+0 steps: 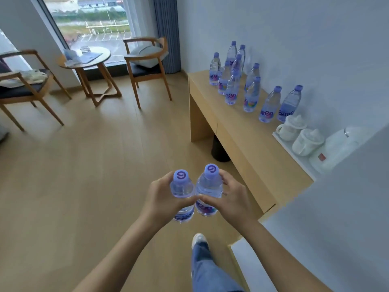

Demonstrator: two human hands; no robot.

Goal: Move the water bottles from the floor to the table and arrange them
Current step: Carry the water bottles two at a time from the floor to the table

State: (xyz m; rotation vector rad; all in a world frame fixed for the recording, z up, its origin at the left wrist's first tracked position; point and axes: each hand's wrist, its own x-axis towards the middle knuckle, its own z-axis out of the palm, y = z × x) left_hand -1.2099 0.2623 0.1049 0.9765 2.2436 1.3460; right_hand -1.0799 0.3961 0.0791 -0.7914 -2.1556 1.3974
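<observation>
**Head view: you carry two bottles toward the desk**

Your left hand (pixel 162 197) is wrapped around the left bottle (pixel 182 192), fingers behind its body and thumb across the front, just under the shoulder. Your right hand (pixel 229 199) clasps the right bottle (pixel 209 191) the same way, thumb across the front. Both bottles stand upright, purple caps up, pressed side by side, and your two thumbs meet between them. You hold them in the air above the wooden floor (pixel 94 175), short of the long wooden desk (pixel 237 131) and to its open side.

On that desk, at its far end by the wall, eight water bottles (pixel 233 81) stand clustered close together. Two more bottles (pixel 280 104) stand side by side nearer along the desk, apart from the cluster. Just beyond those, toward your end of the desk, a white tray (pixel 294 150) carries two white lidded cups (pixel 299 133) and a white kettle (pixel 336 150).

Under the desk sits a dark bin (pixel 220 148). Your jeans leg and white shoe (pixel 199 239) show below your hands. Farther off from the desk, by the window, a round side table (pixel 84 60) stands between two wooden chairs (pixel 147 64).
</observation>
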